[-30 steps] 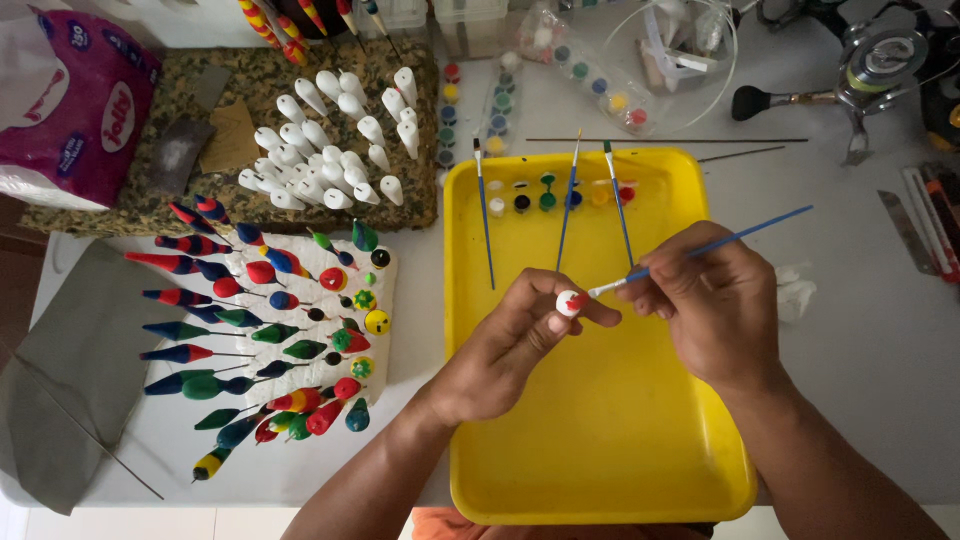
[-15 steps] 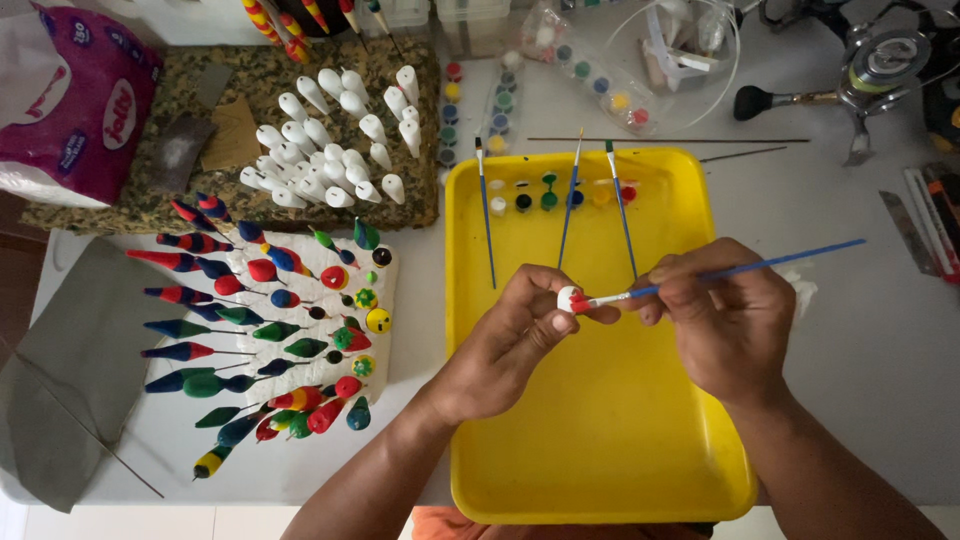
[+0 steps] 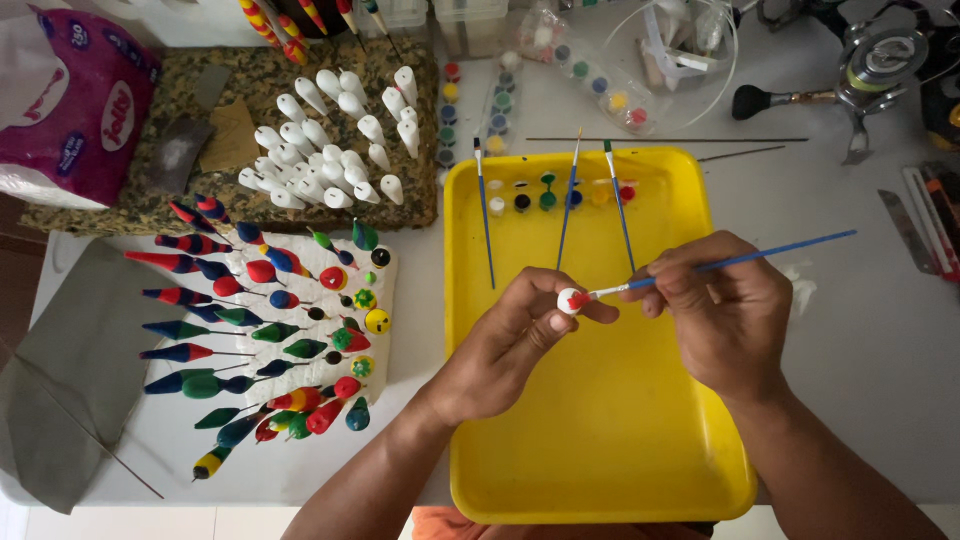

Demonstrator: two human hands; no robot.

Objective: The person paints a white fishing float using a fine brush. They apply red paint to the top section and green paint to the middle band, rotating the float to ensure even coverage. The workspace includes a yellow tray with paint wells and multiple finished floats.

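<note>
A person sits at a white worktop (image 3: 850, 330), seen from above, both hands over a yellow tray (image 3: 600, 440). The left hand (image 3: 505, 345) pinches a small white ball (image 3: 570, 301) between thumb and fingertips, fingers closed narrowly around it, above the middle of the tray. The right hand (image 3: 725, 315) grips a thin blue paintbrush (image 3: 730, 263) like a pencil, fingers closed on the handle, its tip touching the ball.

The ball is round and white, with a wet red patch where the bristles meet it.

To do this stroke well, it looks best to keep the ball pinched steady, brace the two hands near each other, and turn the ball rather than the brush, with light pressure so the red edge stays clean.

At the tray's far end lie three spare brushes (image 3: 565, 205) and a row of small paint dabs (image 3: 560, 193). To the left, painted floats (image 3: 265, 330) in red, blue and green stand on a white foam block (image 3: 385, 350); behind them, unpainted white floats (image 3: 330, 140) stand in a second block.
</note>
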